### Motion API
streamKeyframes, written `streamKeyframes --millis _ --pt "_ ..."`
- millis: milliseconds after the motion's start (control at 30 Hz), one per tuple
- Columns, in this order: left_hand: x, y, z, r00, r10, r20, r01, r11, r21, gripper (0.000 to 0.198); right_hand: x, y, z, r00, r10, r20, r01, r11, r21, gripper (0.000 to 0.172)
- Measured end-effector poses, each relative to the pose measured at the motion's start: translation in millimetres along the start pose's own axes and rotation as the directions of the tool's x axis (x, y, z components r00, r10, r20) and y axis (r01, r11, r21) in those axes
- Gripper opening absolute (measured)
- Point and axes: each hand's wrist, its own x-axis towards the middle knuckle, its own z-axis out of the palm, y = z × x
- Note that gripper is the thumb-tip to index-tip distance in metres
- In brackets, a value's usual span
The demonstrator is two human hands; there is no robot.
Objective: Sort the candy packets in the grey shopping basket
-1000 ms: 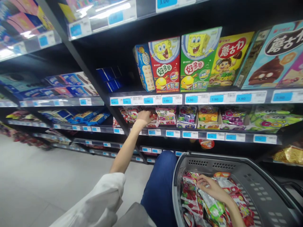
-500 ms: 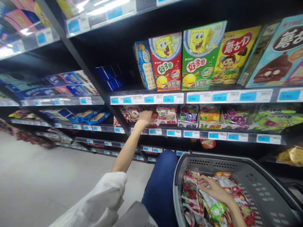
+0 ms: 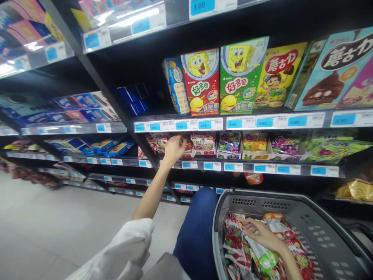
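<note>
My left hand [image 3: 175,149] is at the lower shelf, in front of a display box of red gummy candy bags [image 3: 188,147]. Its fingers are bent and a little apart, and no bag shows in them. Just right of it stands a box of pink and white candy bags [image 3: 204,144]. Inside the grey shopping basket [image 3: 294,200] my right hand [image 3: 264,235] hovers over the heap, fingers loosely bent with a gap between them. Under and beside it lie red candy bags [image 3: 234,232] and a green and white bag [image 3: 264,258].
Blue, orange and purple candy boxes [image 3: 255,144] continue along the lower shelf. Above them, a shelf edge with price tags [image 3: 180,125] overhangs my left hand. Cartoon snack boxes [image 3: 201,81] stand on that upper shelf. My blue-clad knee [image 3: 198,225] is beside the basket.
My left hand has drawn back slightly from the red candy box, and more of its fingers show. The right hand stays over the bags in the basket. The view has shifted slightly.
</note>
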Motion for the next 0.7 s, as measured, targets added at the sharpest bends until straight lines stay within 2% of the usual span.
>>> streamKeyframes --millis 67,133,200,233,333,433,467,533,600,700 --pt "-22.5 4.4 3.3 0.973 0.038 -0.229 -0.059 0.994 -0.087 0.028 0.6 1.5 0.9 1.000 0.010 -0.004 -0.010 1.000 0.001 0.053" --pt "-47.9 7.9 13.1 0.918 0.190 -0.347 -0.247 0.961 -0.127 0.024 0.8 0.6 1.6 0.999 0.031 -0.005 -0.031 0.999 -0.009 0.054" --pt "-73.7 11.2 28.9 0.827 0.431 -0.362 -0.499 0.859 -0.115 0.020 0.7 -1.7 2.0 0.999 0.050 0.001 -0.050 0.998 -0.022 0.056" --pt "-86.2 13.3 38.4 0.763 0.548 -0.343 -0.612 0.783 -0.109 0.018 0.6 -2.8 2.1 0.999 0.053 0.009 -0.053 0.998 -0.025 0.056" --pt "-121.0 24.2 68.4 0.578 0.780 -0.240 -0.814 0.568 -0.116 0.014 1.0 -3.2 2.6 0.998 0.059 0.037 -0.058 0.998 -0.027 0.057" --pt "-150.8 43.5 93.6 0.493 0.870 -0.020 -0.849 0.476 -0.230 0.017 2.8 2.6 3.9 0.997 0.073 0.040 -0.072 0.997 -0.036 0.057" --pt "-159.9 51.9 100.2 0.470 0.880 0.067 -0.834 0.468 -0.293 0.019 3.8 5.7 4.6 0.996 0.075 0.038 -0.073 0.996 -0.042 0.056" --pt "-177.6 70.9 111.6 0.397 0.898 0.190 -0.787 0.440 -0.433 0.021 6.2 13.1 6.0 0.996 0.078 0.037 -0.075 0.995 -0.067 0.055" --pt "-195.6 91.7 122.5 0.291 0.928 0.233 -0.738 0.373 -0.563 0.021 8.6 21.3 7.4 0.995 0.098 0.031 -0.093 0.986 -0.135 0.053" --pt "-221.0 121.3 141.5 0.108 0.949 0.295 -0.676 0.287 -0.678 0.018 11.1 32.2 8.7 0.981 0.192 -0.039 -0.195 0.931 -0.308 0.047"
